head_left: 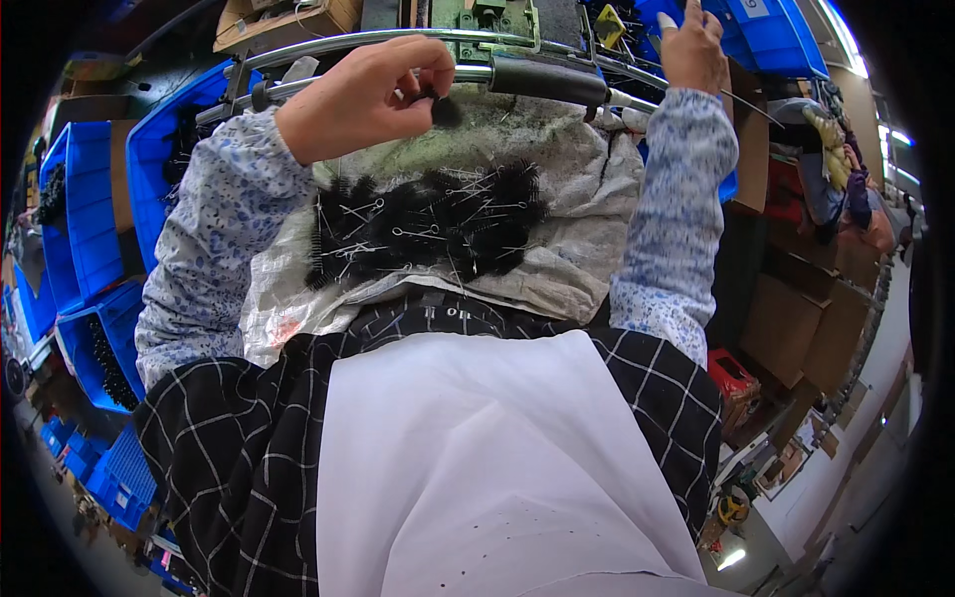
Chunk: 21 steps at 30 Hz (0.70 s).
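My left hand [370, 98] is closed, its fingers curled around a small black bristle brush [448, 112] whose dark tuft sticks out past the fingertips. Below it, a pile of black wire brushes [428, 224] with thin looped metal handles lies on a whitish woven sack [577, 214] across my lap. Stretched forward at the upper right, my right hand [693, 52] is beside a blue bin [771, 38]. Its thumb and forefinger are apart, with nothing visible between them; the picture's top edge cuts off the fingertips.
Metal rails [398, 38] and a black-sleeved bar [549, 82] cross in front of me, with a green machine [489, 12] behind. Blue bins [90, 204] stand at the left, some holding black pieces. A cardboard box [288, 22] is at the far left; more cardboard [781, 333] is at the right.
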{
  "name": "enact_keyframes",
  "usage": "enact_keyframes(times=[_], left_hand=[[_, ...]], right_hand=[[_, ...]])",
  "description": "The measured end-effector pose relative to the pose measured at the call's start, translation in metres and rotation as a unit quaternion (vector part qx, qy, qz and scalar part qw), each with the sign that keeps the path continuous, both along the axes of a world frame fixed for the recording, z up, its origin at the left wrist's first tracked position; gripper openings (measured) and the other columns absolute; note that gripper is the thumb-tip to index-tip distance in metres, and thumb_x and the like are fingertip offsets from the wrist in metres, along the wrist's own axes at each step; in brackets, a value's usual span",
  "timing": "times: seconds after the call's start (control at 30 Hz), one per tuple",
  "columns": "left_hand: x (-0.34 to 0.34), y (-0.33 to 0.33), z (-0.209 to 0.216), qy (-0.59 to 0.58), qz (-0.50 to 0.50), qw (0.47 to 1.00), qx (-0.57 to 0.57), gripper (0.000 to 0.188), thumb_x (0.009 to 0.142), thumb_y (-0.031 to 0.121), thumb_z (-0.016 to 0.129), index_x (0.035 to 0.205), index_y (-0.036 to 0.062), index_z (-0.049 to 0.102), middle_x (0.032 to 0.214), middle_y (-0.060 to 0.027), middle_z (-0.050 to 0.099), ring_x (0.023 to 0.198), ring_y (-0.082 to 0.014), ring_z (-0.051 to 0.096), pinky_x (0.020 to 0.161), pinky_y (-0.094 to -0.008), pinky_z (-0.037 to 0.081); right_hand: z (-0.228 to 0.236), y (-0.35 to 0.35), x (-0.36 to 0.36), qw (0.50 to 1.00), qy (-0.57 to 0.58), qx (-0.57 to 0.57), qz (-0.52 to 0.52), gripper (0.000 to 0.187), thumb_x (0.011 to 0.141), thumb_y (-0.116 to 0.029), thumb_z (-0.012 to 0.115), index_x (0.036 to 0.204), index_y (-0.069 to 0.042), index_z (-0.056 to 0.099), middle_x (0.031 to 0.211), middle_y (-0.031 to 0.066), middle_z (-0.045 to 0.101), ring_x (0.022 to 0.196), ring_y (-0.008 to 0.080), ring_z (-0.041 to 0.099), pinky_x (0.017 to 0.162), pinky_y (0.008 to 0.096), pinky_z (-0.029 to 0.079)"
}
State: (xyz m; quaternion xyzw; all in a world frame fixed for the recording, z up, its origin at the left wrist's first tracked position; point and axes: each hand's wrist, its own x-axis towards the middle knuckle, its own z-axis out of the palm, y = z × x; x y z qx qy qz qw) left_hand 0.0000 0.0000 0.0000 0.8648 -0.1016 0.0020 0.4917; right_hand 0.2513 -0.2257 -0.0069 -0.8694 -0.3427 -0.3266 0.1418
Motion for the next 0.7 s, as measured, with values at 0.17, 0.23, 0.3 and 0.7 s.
enact_keyframes(times=[0.17, 0.23, 0.3, 0.7], left_hand=[[0.012, -0.013, -0.012, -0.08, 0.12, 0.989, -0.019, 0.019, 0.08, 0.0, 0.058, 0.098, 0.003, 0.054, 0.085, -0.0011, 0.054, 0.074, -0.0063, 0.053, 0.067, -0.0195, 0.046], [0.01, -0.012, -0.013, -0.065, 0.127, 0.989, -0.026, 0.022, 0.082, 0.001, 0.058, 0.103, 0.0022, 0.053, 0.087, -0.0028, 0.055, 0.075, -0.0081, 0.055, 0.069, -0.0215, 0.048], [0.005, -0.005, -0.014, -0.052, 0.128, 0.99, -0.012, 0.027, 0.082, 0.002, 0.059, 0.108, 0.002, 0.051, 0.093, -0.0049, 0.055, 0.078, -0.0092, 0.056, 0.072, -0.0229, 0.049], [-0.025, -0.011, -0.095, 0.301, -0.207, 0.893, 0.262, 0.045, 0.076, 0.021, 0.067, 0.111, 0.0002, 0.048, 0.103, -0.0224, 0.058, 0.099, -0.0371, 0.056, 0.086, -0.0412, 0.044]], right_hand=[[-0.01, 0.032, -0.103, 0.809, 0.527, -0.059, 0.253, 0.04, 0.087, -0.032, 0.059, 0.12, -0.01, 0.055, 0.089, 0.0133, 0.065, 0.075, 0.0219, 0.062, 0.072, 0.0365, 0.049], [-0.031, 0.042, -0.129, 0.76, 0.537, 0.061, 0.36, 0.038, 0.089, -0.032, 0.057, 0.118, -0.007, 0.056, 0.082, 0.0114, 0.064, 0.068, 0.0197, 0.06, 0.062, 0.0335, 0.049], [-0.015, 0.048, -0.124, 0.811, 0.517, -0.017, 0.272, 0.035, 0.089, -0.031, 0.057, 0.117, -0.009, 0.059, 0.082, 0.0067, 0.064, 0.07, 0.0148, 0.058, 0.064, 0.03, 0.048], [-0.062, 0.07, -0.019, 0.991, 0.104, -0.06, 0.063, 0.017, 0.081, -0.019, 0.058, 0.094, -0.014, 0.068, 0.079, 0.0108, 0.065, 0.079, 0.028, 0.062, 0.088, 0.0401, 0.046]])
